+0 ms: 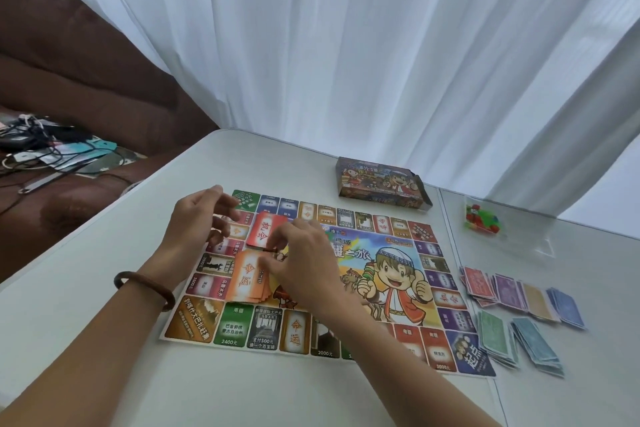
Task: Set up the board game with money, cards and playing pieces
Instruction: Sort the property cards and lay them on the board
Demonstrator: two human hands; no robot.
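A colourful paper game board (391, 274) lies flat on the white table (104, 288). On its left part sit a red card stack (265, 229) and, just below it, an orange card stack (247, 279), slightly fanned. My right hand (304, 263) hovers over both stacks, its fingers curled at the red stack's lower edge. My left hand (197, 218), with a brown bracelet on the wrist, is raised beside the red stack with loosely curled fingers that hold nothing. Several piles of play money (519, 312) lie to the right of the board.
The open game box (381, 184) stands behind the board. A clear bag of small red and green playing pieces (481, 218) lies at the right. A white curtain hangs behind the table. A brown sofa (86, 80) with cables and clutter is at the left.
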